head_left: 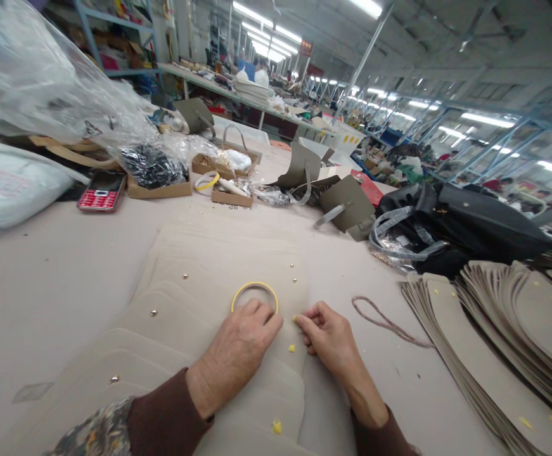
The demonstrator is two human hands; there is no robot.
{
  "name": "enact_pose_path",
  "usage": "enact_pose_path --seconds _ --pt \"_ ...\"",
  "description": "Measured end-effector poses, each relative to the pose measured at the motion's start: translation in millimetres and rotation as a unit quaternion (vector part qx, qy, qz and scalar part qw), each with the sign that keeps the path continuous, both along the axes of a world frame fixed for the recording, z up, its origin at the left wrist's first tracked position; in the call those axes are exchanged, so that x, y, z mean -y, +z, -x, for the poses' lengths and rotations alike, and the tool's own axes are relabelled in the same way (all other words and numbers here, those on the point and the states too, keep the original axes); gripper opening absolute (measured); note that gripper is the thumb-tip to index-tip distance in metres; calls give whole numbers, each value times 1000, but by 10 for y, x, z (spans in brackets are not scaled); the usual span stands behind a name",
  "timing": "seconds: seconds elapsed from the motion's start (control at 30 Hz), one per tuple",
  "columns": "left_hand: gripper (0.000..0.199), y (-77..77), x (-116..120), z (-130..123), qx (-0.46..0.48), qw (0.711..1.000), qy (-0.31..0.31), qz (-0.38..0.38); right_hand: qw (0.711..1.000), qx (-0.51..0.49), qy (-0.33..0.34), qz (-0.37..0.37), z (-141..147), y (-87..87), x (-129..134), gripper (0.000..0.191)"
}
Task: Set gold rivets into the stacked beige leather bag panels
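Observation:
Overlapping beige leather-like panels (218, 253) lie fanned out on the table, with small gold studs (153, 313) along their left side. My left hand (237, 348) rests over the panels with its fingers curled round a roll of yellow tape (255, 285), whose upper rim shows. At the panels' right edge my right hand (326, 329) pinches a small yellow tape piece (295, 318) between thumb and forefinger. Yellow tape bits (291, 348) stick to the panels below it; another lies nearer to me.
A looped brown cord (390, 322) lies right of my right hand. Stacked beige strips (470, 342) and a black bag (466, 221) stand at the right. Farther back are a red-keyed phone (102, 192), a cardboard tray (159, 188), olive flaps (346, 206) and plastic wrapping (66, 82).

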State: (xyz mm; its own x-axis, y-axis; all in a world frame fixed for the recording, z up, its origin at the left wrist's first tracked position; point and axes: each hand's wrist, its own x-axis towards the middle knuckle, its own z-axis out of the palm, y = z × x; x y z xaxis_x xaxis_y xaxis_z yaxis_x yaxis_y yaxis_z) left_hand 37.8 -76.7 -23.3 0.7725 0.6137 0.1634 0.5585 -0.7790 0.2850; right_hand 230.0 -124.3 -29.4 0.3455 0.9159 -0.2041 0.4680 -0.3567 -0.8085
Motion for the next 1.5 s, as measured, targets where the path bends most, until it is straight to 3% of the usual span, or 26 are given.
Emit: enact_pose_path --seconds 0.1,0.27,0.43,0.53,0.67,0.77,0.83,1.0,1.17,1.33,1.43,1.5 --pt "8 22 -35 -14 -3 1000 7 -18 998 -50 23 -7 2 6 68 24" --pt "12 24 -60 -38 -1 999 11 -52 986 145 60 -61 112 30 14 20" --pt "17 11 -78 2 35 999 -14 -34 976 190 80 -71 140 50 -48 18" --pt "16 -7 -97 50 95 995 -33 -17 975 175 136 -28 89 121 5 16" --pt "18 -12 -110 92 189 981 -45 -4 972 83 217 33 26 222 83 14" --pt "20 -21 -107 95 245 968 -50 -3 983 55 157 -75 44 240 87 13" --pt "28 -37 -101 91 256 965 -52 -11 972 59 136 -183 88 235 69 16" --pt "38 -76 -78 68 227 972 -48 -46 916 100 218 -322 208 213 12 18" --pt "37 -100 -54 62 201 978 -51 -33 891 151 242 -354 242 126 -23 17" --pt "24 -77 -40 67 166 985 -40 19 883 211 194 -373 261 59 0 16" --pt "15 -34 -48 42 137 990 -19 27 896 217 163 -352 296 91 22 17" --pt "19 -18 -55 22 141 990 -4 2 929 166 128 -305 336 129 28 16"
